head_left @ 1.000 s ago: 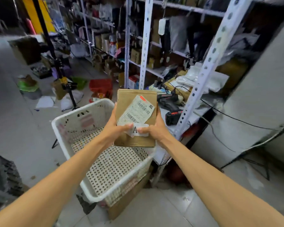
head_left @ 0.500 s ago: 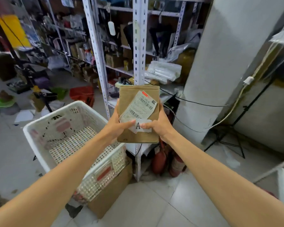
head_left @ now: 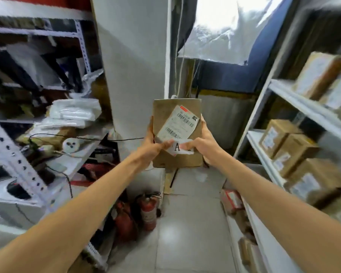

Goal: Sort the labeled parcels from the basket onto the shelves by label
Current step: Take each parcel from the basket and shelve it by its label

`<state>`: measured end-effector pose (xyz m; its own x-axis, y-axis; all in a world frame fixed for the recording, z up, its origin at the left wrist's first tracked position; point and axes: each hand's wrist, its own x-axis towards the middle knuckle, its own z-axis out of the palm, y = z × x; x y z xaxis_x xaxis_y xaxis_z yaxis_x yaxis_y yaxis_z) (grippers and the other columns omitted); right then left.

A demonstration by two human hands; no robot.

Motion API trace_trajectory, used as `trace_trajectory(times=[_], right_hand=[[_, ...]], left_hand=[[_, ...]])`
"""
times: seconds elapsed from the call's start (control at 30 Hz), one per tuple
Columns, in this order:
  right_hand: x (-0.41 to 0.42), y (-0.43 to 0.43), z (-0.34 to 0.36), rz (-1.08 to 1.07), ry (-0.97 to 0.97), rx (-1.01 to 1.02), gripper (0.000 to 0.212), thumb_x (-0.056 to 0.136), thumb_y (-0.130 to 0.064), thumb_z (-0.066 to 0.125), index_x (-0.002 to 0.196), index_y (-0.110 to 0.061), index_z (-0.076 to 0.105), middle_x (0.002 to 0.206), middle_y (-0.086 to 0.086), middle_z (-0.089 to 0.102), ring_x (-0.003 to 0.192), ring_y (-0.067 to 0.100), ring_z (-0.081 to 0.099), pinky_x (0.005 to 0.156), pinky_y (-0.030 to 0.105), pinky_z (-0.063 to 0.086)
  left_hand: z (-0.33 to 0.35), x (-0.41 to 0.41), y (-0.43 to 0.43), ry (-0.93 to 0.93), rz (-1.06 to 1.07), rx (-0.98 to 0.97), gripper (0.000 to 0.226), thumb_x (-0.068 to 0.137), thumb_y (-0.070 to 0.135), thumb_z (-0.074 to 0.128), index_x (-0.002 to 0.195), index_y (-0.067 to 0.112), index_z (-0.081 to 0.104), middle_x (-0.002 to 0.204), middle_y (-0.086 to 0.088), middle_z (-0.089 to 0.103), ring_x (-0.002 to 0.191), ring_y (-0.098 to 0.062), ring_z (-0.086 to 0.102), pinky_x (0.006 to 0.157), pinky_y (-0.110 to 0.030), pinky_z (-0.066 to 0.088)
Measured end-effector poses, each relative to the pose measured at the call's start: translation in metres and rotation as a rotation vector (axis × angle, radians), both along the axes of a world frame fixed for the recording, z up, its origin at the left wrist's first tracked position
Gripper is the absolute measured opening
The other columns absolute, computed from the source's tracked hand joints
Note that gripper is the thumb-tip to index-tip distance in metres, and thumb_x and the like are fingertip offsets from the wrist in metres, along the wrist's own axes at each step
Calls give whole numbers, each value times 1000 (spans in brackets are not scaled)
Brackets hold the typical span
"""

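Note:
A flat brown cardboard parcel [head_left: 165, 115] is held upright in front of me at the middle of the view. It carries a tilted white shipping label with barcodes and a small white tag marked "A". My left hand [head_left: 152, 146] grips its left edge, thumb on the tag. My right hand [head_left: 205, 142] grips its right edge, thumb on the tag too. A white metal shelf unit [head_left: 264, 154] with several labelled brown boxes [head_left: 283, 142] stands at the right. The basket is out of view.
A white pillar [head_left: 134, 66] rises just behind the parcel. Left of it a cluttered metal rack [head_left: 18, 160] holds white bags, cables and tools. Two red fire extinguishers [head_left: 146, 211] stand on the tiled floor [head_left: 185, 233] below. A narrow aisle runs between pillar and right shelf.
The view has swung right: the basket and left racks slid out of sight, the pillar and right shelf with boxes came in. Both hands keep the same hold on the parcel.

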<state>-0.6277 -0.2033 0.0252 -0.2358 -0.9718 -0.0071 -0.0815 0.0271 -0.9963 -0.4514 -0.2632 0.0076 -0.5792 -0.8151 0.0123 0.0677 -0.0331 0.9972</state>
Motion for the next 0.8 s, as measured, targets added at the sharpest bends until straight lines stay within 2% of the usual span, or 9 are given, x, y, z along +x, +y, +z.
trace_trajectory(times=[0.1,0.17,0.27,0.4,0.5,0.57,0.7,0.8], right_hand=[[-51,-1,15,-171,60,-24,118,68,14,72,153,-33,5,139,3,49,125,19,48,99,38,48],[-76,-1,26,-284,89,-25,118,68,12,73,153,-32,4,139,4,50,124,21,49,104,43,45],[-106,-3,40,-440,114,-40,114,68,10,75,153,-27,9,136,3,51,121,20,51,102,43,47],[-138,-14,55,-581,146,-59,113,63,2,80,152,-27,16,129,-3,55,119,17,53,99,41,49],[-158,-22,67,-651,176,-61,101,68,6,77,148,-25,24,124,-6,55,114,13,53,94,31,49],[-174,-29,73,-695,167,-45,99,71,6,76,149,-23,23,131,-3,53,119,16,51,94,27,45],[-214,-51,81,-760,148,-3,98,72,3,76,150,-16,21,140,3,49,129,23,44,105,38,35],[-247,-71,85,-776,160,1,86,74,1,75,144,-12,27,129,-1,51,123,16,43,107,38,32]], left_hand=[[13,-66,-30,26,-173,-34,88,81,10,71,147,32,18,129,-1,56,121,-24,54,97,-40,51],[23,-103,-47,47,-283,-66,102,77,14,76,151,33,8,133,-1,54,123,-22,53,99,-40,49],[39,-150,-68,63,-426,-108,111,78,15,76,151,38,-4,133,0,54,121,-18,55,96,-33,50],[56,-200,-95,105,-554,-127,110,75,13,75,151,39,-1,127,-2,57,115,-20,60,91,-34,54],[65,-235,-115,124,-636,-145,102,81,3,69,151,35,2,125,-4,56,111,-17,61,80,-25,56],[70,-260,-127,130,-676,-168,102,81,3,69,151,36,1,130,-4,53,115,-18,58,81,-25,55],[74,-307,-156,148,-722,-181,103,81,6,72,150,39,4,133,-4,51,117,-19,59,81,-29,56],[78,-344,-180,159,-742,-202,100,82,4,69,150,40,5,133,-5,52,115,-17,60,81,-30,56]])
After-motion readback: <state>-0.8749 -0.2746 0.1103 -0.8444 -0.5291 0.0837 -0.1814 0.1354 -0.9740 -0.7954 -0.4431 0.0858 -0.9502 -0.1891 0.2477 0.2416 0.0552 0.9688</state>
